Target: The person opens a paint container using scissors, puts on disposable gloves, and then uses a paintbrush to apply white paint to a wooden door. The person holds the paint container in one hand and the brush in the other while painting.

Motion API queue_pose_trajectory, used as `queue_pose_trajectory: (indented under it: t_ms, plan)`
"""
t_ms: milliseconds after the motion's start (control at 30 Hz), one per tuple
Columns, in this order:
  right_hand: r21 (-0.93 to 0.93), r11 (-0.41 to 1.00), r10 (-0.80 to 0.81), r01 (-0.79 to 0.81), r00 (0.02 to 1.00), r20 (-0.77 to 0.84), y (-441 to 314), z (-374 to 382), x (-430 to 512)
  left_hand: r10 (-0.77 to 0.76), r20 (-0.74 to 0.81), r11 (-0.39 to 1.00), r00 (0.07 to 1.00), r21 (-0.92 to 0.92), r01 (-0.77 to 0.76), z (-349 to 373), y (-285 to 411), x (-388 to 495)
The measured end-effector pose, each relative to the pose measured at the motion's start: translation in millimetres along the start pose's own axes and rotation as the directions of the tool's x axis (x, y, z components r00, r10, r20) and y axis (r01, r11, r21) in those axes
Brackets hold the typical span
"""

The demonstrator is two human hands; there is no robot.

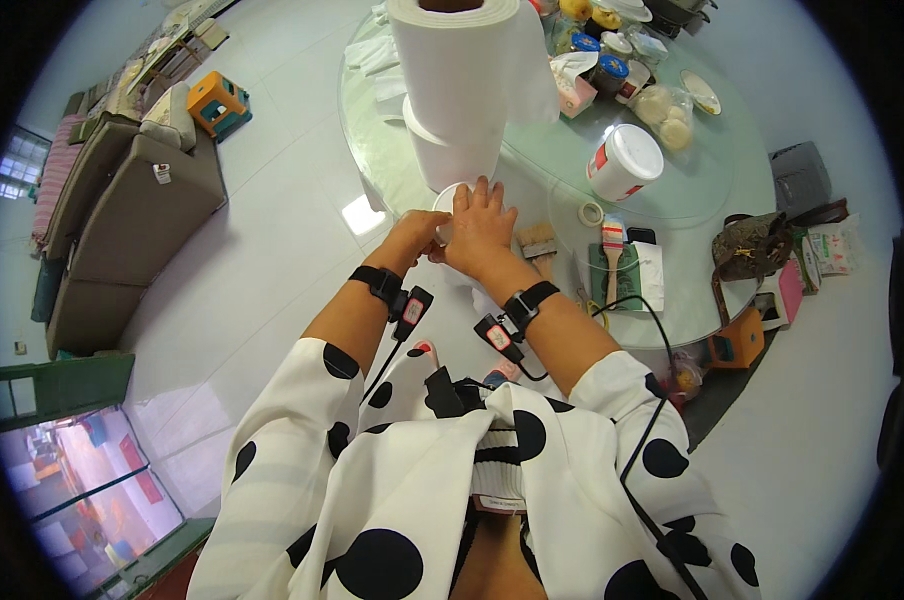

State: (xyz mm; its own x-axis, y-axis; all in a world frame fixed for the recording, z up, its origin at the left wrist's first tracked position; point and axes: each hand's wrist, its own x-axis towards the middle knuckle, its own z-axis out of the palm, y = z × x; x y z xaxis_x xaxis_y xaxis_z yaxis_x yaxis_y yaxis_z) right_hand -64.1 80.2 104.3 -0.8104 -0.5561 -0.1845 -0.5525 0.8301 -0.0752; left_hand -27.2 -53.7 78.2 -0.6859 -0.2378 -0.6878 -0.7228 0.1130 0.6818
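Note:
Both hands meet at the near edge of the round table, around a small white round container [443, 201], mostly hidden by the fingers. My left hand [416, 231] grips its left side near the rim. Across its top and right side lies my right hand [480, 234], fingers spread forward and thumb curled under. Directly beyond the hands stands a large white paper roll [452, 75], which seems to rest on a second white roll [456, 154]. Right of my right hand lies a wide flat brush [538, 244].
Right of the brush are a tape roll [590, 214], a red-banded paintbrush [612, 259] on a green packet [600, 281], and a white tub [626, 161]. Jars [609, 71] and bagged buns [669, 120] crowd the glass turntable [531, 142]. A handbag [748, 247] sits at the right edge.

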Motion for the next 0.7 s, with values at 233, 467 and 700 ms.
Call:
queue_pose_trajectory:
  t_ms: [233, 467, 700]
  plan:
    - [-0.082, 0.988, 0.136, -0.133, 0.990, 0.035, -21, 0, 7, 0.250, -0.031, 0.966, 0.968, -0.066, -0.251, -22, -45, 40]
    - [-0.074, 0.977, 0.206, -0.201, 0.976, 0.065, -31, -2, 15, 0.673, -0.030, 0.739, 0.739, -0.027, -0.674, 9, -87, 67]
    - [-0.049, 0.951, 0.306, -0.305, 0.951, 0.029, -36, 4, 20, 0.740, -0.223, 0.630, 0.634, -0.099, -0.770, 53, -88, 71]
